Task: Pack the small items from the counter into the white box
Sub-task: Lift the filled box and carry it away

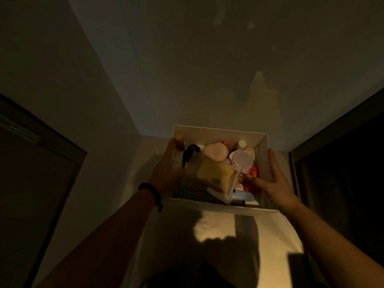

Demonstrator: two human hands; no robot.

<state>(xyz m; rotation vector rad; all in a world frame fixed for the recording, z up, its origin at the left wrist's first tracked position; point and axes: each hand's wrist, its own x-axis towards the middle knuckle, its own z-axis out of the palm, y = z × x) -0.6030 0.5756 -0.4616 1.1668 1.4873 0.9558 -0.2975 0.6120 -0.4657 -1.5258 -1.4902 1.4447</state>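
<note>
White card forms the box, held up in dim light between two bare arms. At far left stands a dark door. The left hand, a dark bead bracelet on its wrist, presses against the box's left wall; whether its grip curls round the rim or under the base cannot be told. Inside, from left: a black object, a yellow pack in clear wrap lying tilted across the top, a pink oval case, a round lilac lid, something red. The right hand lies flat and open-fingered against the right wall, gripping nothing. No desk is in view. Judged from this, packing appears largely done: the box is full and being carried. Whether any items remain unpacked cannot be seen.
</note>
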